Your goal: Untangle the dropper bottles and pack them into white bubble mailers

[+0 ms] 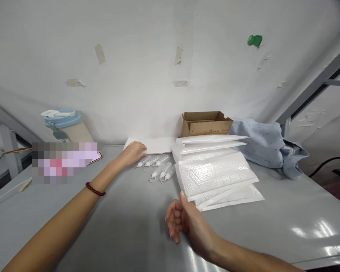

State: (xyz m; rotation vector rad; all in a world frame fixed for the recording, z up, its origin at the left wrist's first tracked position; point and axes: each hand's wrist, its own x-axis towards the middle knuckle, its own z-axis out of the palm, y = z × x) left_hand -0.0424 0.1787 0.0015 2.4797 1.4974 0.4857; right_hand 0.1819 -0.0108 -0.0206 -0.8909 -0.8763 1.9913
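My left hand (133, 152) reaches to the back of the table and rests at the left end of a flat white sheet or stack (161, 146). Its fingers lie on the white surface, with the thumb near the front edge. Just in front are several small clear plastic tubes (158, 172) with white caps and thin loops. My right hand (184, 223) hovers palm inward over the table, fingers loosely curled and apart from the thumb, holding nothing. Beside its thumb is a fanned pile of white bubble mailers (215, 173).
An open cardboard box (206, 124) stands behind the mailers, with light blue cloth (260, 143) to its right. Back left are a blue-lidded bottle (65, 124) and a phone (95, 157) beside a blurred-out patch. The wall (136, 75) closes off the grey table (124, 226).
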